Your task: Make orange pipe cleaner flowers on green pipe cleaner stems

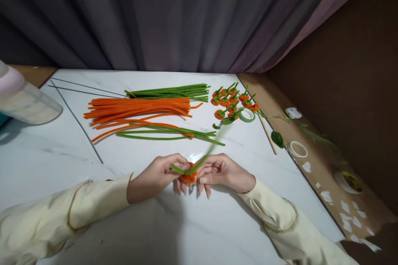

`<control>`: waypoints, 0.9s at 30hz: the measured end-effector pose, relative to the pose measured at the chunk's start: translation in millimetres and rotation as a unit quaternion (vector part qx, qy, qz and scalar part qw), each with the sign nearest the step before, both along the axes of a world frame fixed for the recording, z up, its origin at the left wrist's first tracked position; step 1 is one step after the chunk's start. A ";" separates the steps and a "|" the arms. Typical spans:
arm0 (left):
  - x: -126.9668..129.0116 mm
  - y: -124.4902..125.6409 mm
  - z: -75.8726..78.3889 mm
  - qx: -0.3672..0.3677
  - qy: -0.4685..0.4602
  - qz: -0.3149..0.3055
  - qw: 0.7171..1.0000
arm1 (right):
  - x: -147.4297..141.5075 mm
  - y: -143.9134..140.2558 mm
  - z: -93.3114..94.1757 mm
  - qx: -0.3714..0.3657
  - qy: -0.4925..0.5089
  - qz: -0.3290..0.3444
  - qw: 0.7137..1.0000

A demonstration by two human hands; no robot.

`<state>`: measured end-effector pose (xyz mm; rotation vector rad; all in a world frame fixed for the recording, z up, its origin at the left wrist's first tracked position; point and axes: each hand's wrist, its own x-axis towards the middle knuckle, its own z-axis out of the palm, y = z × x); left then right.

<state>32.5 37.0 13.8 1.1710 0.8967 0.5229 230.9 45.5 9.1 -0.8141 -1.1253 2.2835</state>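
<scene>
Near the front of the table, my left hand (161, 175) pinches a small orange pipe-cleaner pumpkin (189, 178) from its left side. My right hand (222, 172) has its fingers curled against the same pumpkin from the right. A green pipe cleaner (203, 158) crosses the pumpkin's top, its long free end rising up and to the right, blurred at the tip. Fingertips of both hands show beneath the pumpkin. Beyond my hands lie loose green pipe cleaners (149, 136), a thick bundle of orange pipe cleaners (139, 107) and a green bundle (174, 90).
Several finished orange pumpkins with green stems (225, 101) stand at the back right beside a green tape roll (246, 115). A wooden stick (268, 134) and a white tape roll (297, 149) lie further right. A bottle (31, 99) and thin dark wires (77, 122) occupy the left.
</scene>
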 end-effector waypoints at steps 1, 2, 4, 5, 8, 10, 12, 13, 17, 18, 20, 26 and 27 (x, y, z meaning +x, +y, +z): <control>0.0 0.2 -0.8 0.000 -0.013 0.008 1.000 | -1.0 -0.6 -0.7 0.005 0.005 -0.010 1.000; 0.0 0.2 -1.8 0.003 -0.020 0.016 1.000 | -2.8 -1.7 -1.1 0.008 0.005 -0.026 1.000; 0.4 -0.4 -3.7 0.011 -0.018 0.034 0.999 | -7.9 -5.4 -1.4 0.013 -0.001 -0.071 0.997; 0.8 -1.0 -4.4 0.015 -0.013 0.040 0.999 | -10.8 -7.6 -1.4 0.017 -0.007 -0.092 0.996; 2.3 -3.0 -4.4 0.016 -0.001 0.038 0.999 | -18.3 -13.7 -1.1 0.039 -0.034 -0.139 0.989; 3.4 -3.9 -3.3 0.012 -0.001 0.025 1.000 | -20.7 -16.3 -0.9 0.059 -0.055 -0.165 0.983; 4.3 -4.1 -2.3 0.012 -0.006 0.018 1.000 | -21.1 -17.5 -0.3 0.077 -0.067 -0.180 0.978; 4.7 -4.2 -2.1 0.011 -0.009 0.017 1.000 | -20.8 -17.7 0.1 0.085 -0.070 -0.183 0.977; 5.9 -4.8 -2.7 0.014 -0.020 0.015 1.000 | -18.6 -16.9 1.2 0.098 -0.069 -0.171 0.978; 5.7 -5.0 -2.9 0.022 -0.011 0.012 1.000 | -18.0 -16.4 0.8 0.094 -0.063 -0.164 0.980; 3.6 -5.1 -3.9 0.072 0.035 0.011 0.997 | -16.2 -14.8 -1.0 0.071 -0.041 -0.144 0.986; -13.5 5.9 -11.0 0.450 0.119 -0.020 0.885 | -6.5 -7.8 -3.2 -0.014 0.027 -0.102 0.994; -16.1 9.4 -12.0 0.515 0.110 -0.047 0.849 | -5.3 -7.3 -1.9 -0.009 0.028 -0.100 0.995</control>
